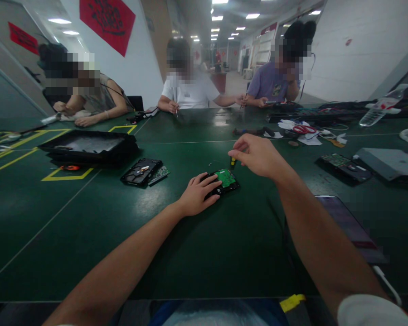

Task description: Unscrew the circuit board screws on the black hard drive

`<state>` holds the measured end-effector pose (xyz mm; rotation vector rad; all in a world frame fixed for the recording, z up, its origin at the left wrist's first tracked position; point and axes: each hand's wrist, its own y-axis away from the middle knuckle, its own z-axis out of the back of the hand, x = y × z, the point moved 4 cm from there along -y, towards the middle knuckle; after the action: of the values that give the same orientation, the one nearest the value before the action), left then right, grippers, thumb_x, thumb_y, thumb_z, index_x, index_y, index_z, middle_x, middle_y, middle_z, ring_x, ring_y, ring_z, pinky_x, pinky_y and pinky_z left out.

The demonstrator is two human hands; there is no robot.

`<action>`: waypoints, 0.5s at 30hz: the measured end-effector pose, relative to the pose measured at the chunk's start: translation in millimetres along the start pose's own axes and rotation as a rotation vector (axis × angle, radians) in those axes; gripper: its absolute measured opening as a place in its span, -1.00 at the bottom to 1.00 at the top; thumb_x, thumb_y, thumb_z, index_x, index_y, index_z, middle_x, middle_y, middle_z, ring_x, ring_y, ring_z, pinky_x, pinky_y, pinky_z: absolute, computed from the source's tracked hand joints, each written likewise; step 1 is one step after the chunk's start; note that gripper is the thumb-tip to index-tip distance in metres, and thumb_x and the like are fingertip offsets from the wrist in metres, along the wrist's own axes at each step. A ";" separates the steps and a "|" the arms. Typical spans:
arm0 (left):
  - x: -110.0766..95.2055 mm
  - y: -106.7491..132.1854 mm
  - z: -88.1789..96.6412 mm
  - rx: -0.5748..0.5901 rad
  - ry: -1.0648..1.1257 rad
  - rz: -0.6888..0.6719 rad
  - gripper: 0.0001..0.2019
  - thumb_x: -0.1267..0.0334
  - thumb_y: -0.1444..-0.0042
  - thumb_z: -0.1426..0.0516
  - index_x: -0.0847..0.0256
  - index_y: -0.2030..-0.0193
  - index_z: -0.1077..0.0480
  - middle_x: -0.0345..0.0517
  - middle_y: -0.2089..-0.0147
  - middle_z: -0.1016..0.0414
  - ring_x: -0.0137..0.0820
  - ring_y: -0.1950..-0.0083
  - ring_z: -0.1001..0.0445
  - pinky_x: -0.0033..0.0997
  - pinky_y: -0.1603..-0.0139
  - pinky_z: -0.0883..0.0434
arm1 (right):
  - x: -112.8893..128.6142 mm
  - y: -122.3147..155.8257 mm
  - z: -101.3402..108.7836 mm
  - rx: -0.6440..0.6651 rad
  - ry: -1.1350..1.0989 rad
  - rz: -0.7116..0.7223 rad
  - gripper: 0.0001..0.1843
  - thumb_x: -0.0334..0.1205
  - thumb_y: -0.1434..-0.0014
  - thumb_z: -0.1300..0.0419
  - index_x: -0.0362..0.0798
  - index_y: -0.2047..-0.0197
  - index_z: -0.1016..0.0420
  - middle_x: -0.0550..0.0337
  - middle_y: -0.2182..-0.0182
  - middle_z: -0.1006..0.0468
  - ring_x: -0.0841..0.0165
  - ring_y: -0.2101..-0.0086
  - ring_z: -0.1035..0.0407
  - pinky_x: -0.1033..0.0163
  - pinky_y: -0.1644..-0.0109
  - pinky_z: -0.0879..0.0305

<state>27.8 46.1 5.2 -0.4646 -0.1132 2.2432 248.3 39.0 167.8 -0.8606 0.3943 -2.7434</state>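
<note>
A hard drive point(227, 179) with a green circuit board facing up lies on the table in front of me. My left hand point(201, 194) rests over its left part, fingers spread and laid flat, hiding that side of it. Just beyond the drive's right end, my right hand point(255, 154) pinches a small yellow and black screwdriver point(233, 160). Its lower end stands close to the drive's far edge; whether the tip touches anything cannot be made out. Some tiny bits, perhaps screws point(210, 164), lie behind the drive.
Left stand another hard drive point(141, 172), a loose circuit board point(159, 175) and black trays point(88, 145). Right are a drive point(345, 167), a grey box point(394, 163), a phone point(350, 226) and a tilted bottle point(384, 106). Several people sit across the green table point(105, 253).
</note>
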 end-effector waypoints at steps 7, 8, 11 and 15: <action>-1.2 0.4 1.8 -0.003 0.014 0.008 -0.43 -0.07 -0.47 -0.12 -0.12 -0.56 -0.27 -0.13 -0.63 -0.19 0.15 -0.64 -0.02 0.37 -0.55 -0.13 | 1.9 0.7 -5.2 0.085 -0.087 -0.013 -0.83 -0.29 -0.39 -0.20 -0.06 0.02 -0.60 0.12 0.33 -0.73 0.28 0.38 -0.62 0.20 0.18 -0.46; -1.2 0.4 1.8 0.000 0.014 0.008 -0.43 -0.07 -0.48 -0.12 -0.12 -0.56 -0.27 -0.13 -0.63 -0.19 0.15 -0.64 -0.01 0.37 -0.55 -0.13 | 1.7 0.4 -6.1 0.088 -0.093 -0.008 -0.81 -0.29 -0.40 -0.18 -0.06 0.00 -0.60 0.12 0.34 -0.72 0.27 0.36 -0.63 0.20 0.17 -0.46; -0.9 0.3 1.6 0.005 0.008 0.007 -0.43 -0.08 -0.48 -0.12 -0.11 -0.56 -0.26 -0.14 -0.63 -0.18 0.15 -0.64 -0.01 0.36 -0.55 -0.13 | 1.4 -0.4 -6.8 0.080 -0.059 0.025 -0.77 -0.18 -0.45 -0.15 -0.03 0.05 -0.64 0.12 0.34 -0.72 0.24 0.32 -0.62 0.17 0.14 -0.43; -0.5 0.3 1.1 0.004 0.000 0.000 -0.42 -0.08 -0.48 -0.11 -0.09 -0.56 -0.26 -0.14 -0.64 -0.17 0.15 -0.64 -0.02 0.35 -0.55 -0.13 | 0.5 -1.0 -4.3 0.029 0.010 0.052 -0.78 -0.12 -0.42 -0.21 -0.02 0.17 -0.64 0.11 0.31 -0.72 0.24 0.32 -0.59 0.17 0.14 -0.38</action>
<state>27.4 45.6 6.4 -0.4628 -0.1084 2.2433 245.2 40.6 165.0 -0.8188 0.3731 -2.6997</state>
